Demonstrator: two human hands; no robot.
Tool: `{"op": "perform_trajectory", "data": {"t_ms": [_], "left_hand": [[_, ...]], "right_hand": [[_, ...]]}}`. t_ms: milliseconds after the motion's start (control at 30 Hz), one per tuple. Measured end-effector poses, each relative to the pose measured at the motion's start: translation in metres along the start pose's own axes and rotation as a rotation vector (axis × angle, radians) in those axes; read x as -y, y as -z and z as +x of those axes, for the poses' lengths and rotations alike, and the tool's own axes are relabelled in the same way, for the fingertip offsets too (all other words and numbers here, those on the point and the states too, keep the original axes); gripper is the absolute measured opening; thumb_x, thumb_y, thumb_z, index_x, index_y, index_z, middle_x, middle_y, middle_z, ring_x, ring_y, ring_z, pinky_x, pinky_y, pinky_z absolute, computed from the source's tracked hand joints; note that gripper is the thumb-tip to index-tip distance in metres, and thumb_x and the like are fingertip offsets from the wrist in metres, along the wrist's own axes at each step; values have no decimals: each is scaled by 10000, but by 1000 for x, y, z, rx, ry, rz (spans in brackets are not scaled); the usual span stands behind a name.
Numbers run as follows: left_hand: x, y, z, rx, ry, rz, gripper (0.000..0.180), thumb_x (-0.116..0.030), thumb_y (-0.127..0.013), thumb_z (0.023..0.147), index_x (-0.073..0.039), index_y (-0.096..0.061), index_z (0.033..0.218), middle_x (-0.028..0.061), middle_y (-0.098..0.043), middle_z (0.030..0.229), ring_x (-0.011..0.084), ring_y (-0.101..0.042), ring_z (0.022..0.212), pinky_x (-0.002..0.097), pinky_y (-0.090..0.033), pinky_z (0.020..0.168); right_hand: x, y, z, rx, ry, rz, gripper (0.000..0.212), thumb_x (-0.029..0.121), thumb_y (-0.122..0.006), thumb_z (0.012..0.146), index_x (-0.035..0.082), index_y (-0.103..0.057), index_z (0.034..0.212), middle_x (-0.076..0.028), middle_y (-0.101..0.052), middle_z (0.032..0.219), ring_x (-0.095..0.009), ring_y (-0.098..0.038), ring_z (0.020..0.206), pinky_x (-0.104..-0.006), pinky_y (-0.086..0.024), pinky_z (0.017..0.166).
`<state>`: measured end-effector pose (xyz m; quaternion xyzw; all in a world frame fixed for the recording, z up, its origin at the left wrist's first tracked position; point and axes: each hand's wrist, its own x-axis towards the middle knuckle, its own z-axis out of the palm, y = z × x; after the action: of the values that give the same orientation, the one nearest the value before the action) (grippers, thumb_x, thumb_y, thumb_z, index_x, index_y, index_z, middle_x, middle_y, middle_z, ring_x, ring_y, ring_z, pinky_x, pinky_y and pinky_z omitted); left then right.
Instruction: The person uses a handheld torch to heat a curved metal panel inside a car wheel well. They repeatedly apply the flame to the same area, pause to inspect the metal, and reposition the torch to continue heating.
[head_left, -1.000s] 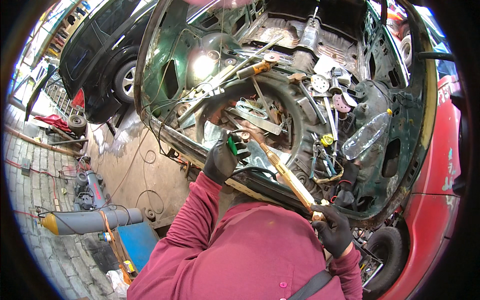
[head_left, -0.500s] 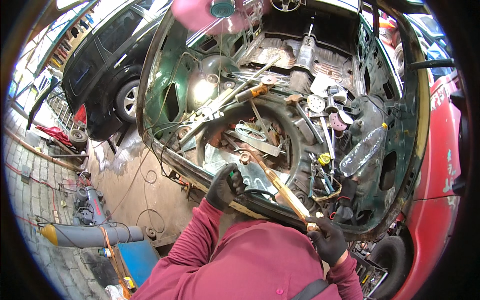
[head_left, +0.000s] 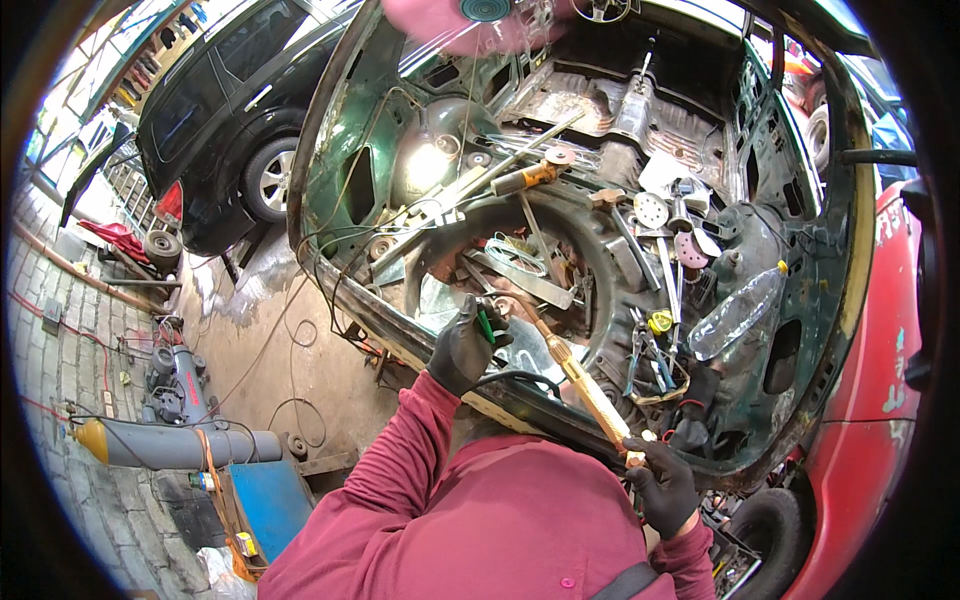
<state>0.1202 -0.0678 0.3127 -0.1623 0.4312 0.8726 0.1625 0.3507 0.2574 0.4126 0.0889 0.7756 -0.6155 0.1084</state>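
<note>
Stripped car shell [head_left: 326, 205] is filling 12 o'clock. I'm seeing the brass torch [head_left: 590, 393] slanting ctr to 5 o'clock, R grip [head_left: 665, 490] clasping its rear, L grip [head_left: 460, 348] holding a green obj [head_left: 486, 325]; prob. heavyish, stiff torch, so I'm favouring its long handle [head_left: 604, 411].
</note>
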Motion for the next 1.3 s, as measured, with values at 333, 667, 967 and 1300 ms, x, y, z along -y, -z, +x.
{"op": "perform_trajectory", "data": {"t_ms": [333,667,967,1300], "left_hand": [[-14,15,-3,246,152,-154,549,-610,-484,1135,-93,-665,1155,46,-624,848,247,-599,786,488,-541,824],[-17,0,-9,18,25,31,519,-583,-463,1156,-98,-623,1247,36,-662,915,207,-650,833,473,-603,919],[-7,31,-6,286,82,-26,331,-445,-527,1113,-146,-663,1075,16,-575,745,194,-549,691,374,-456,714],[-22,14,1,174,132,-96,685,-614,-350,1165,6,-631,1240,49,-614,922,242,-621,855,454,-567,841]], "right_hand": [[-2,-6,-6,23,-51,-8,422,290,-780,1023,-2,-747,1325,-218,-784,1246,-334,-753,1186,-417,-550,1055],[6,-11,-2,20,24,-55,458,345,-776,1038,-2,-746,1336,-212,-779,1271,-325,-740,1213,-414,-538,1074],[-10,-16,-1,-14,-85,14,361,171,-750,998,9,-751,1320,-207,-783,1220,-318,-751,1162,-400,-545,1048],[7,-18,7,-49,50,-25,359,170,-742,1020,3,-746,1337,-185,-797,1182,-241,-755,1050,-370,-560,987]]}}
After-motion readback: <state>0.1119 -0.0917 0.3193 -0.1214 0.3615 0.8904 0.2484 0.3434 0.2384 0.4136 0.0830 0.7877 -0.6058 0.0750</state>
